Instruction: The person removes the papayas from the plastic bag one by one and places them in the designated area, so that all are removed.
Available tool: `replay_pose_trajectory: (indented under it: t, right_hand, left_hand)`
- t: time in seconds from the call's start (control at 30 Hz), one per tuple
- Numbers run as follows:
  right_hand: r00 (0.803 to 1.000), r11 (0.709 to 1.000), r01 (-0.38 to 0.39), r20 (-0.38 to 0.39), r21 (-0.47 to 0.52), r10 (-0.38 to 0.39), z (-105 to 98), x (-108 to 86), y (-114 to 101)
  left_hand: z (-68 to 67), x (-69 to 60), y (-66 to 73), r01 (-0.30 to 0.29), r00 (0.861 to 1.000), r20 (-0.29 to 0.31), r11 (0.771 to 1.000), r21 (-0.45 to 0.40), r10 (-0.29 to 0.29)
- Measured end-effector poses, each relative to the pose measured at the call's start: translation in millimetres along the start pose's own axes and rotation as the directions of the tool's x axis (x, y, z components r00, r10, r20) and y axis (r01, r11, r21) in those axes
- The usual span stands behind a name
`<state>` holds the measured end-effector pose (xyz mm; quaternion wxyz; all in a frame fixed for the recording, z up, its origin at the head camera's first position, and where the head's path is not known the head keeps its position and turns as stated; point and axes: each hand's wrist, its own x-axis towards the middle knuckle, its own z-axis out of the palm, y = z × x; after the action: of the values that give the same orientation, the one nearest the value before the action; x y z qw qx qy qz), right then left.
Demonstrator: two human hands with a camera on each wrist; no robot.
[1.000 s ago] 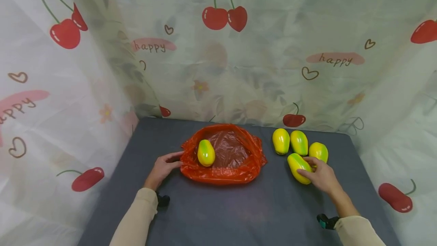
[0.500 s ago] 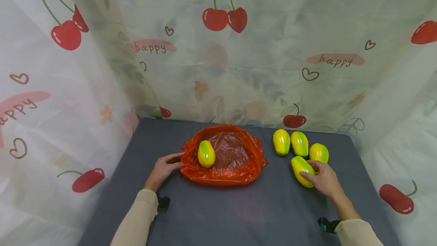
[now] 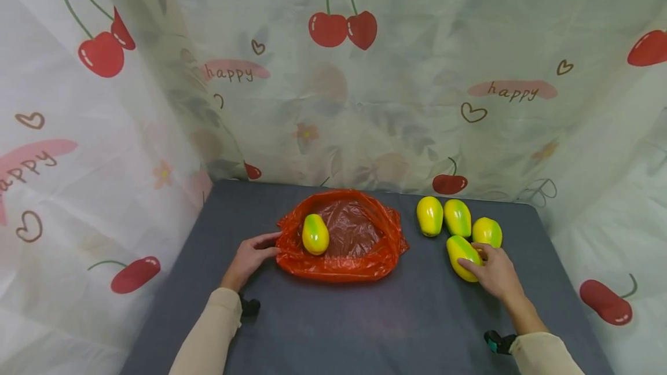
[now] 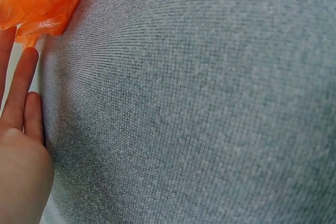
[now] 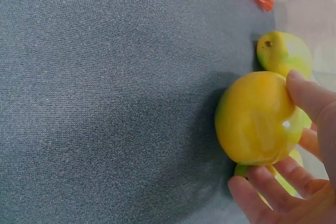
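In the head view my right hand (image 3: 497, 271) grips a yellow-green papaya (image 3: 461, 258) between thumb and fingers. The right wrist view shows this papaya (image 5: 257, 119) close up, thumb on one side and fingers under the other. Behind it lie several more papayas, among them one (image 3: 429, 216) at the left and one (image 3: 487, 232) beside my fingers. An orange-red plastic bag (image 3: 354, 268) lies spread with its mouth up, and one papaya (image 3: 315, 235) sits in its left part. My left hand (image 3: 250, 259) touches the bag's left edge, with fairly straight fingers (image 4: 23, 77).
A dark grey cloth-covered table (image 3: 375, 323) lies under everything. Printed curtains (image 3: 339, 103) with cherries and hearts rise behind and at both sides. The bag stands left of the loose papayas, with bare table between them.
My right hand and the papaya in it have shifted slightly to the right, dipping nearer me and then back a little. My left hand and the bag stay in place.
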<state>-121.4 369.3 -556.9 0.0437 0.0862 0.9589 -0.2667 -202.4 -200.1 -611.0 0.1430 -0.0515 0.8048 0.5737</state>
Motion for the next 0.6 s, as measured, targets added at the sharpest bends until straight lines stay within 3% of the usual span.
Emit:
replay_pose_trajectory:
  t: [0.33,0.6]
  right_hand:
    - [1.0,1.0,0.002,0.003,0.003,-0.002,0.1,0.6,-1.0]
    - [1.0,0.997,0.003,-0.027,-0.079,-0.005,-6.8,2.4,-6.7]
  left_hand:
    - [0.4,2.1,-2.4,-0.007,1.0,0.004,1.0,0.005,0.007]
    - [0.5,1.8,-2.6,-0.002,1.0,-0.006,1.0,0.003,0.002]
